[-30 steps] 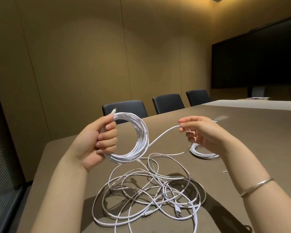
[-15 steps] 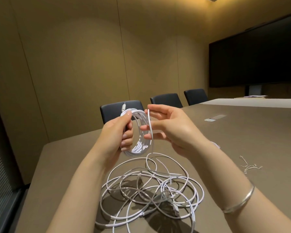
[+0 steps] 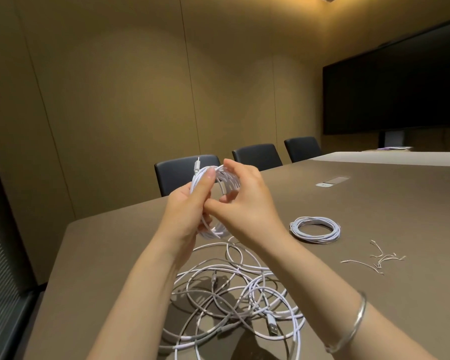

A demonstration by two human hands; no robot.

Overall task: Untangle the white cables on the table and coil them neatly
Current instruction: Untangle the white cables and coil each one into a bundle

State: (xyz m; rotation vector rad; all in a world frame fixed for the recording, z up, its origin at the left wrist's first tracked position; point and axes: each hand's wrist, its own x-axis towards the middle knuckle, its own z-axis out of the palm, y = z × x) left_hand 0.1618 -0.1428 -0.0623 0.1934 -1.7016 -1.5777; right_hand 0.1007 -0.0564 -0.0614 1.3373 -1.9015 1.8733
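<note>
Above the brown desk (image 3: 374, 216), both hands hold the white coil (image 3: 218, 183) upright: left hand (image 3: 187, 211) fingers curl around it, right hand (image 3: 244, 203) fingers pinch its top.

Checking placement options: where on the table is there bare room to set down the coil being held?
Bare brown table lies beyond the finished white cable coil, toward the grey floor-box plate, and left of the tangled white cables. It is crowded at the tangle and the scattered white twist ties.

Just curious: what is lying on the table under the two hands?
A loose tangle of white cables with a USB plug showing. The forearms hide parts of it. A finished coil lies apart, to the right.
</note>
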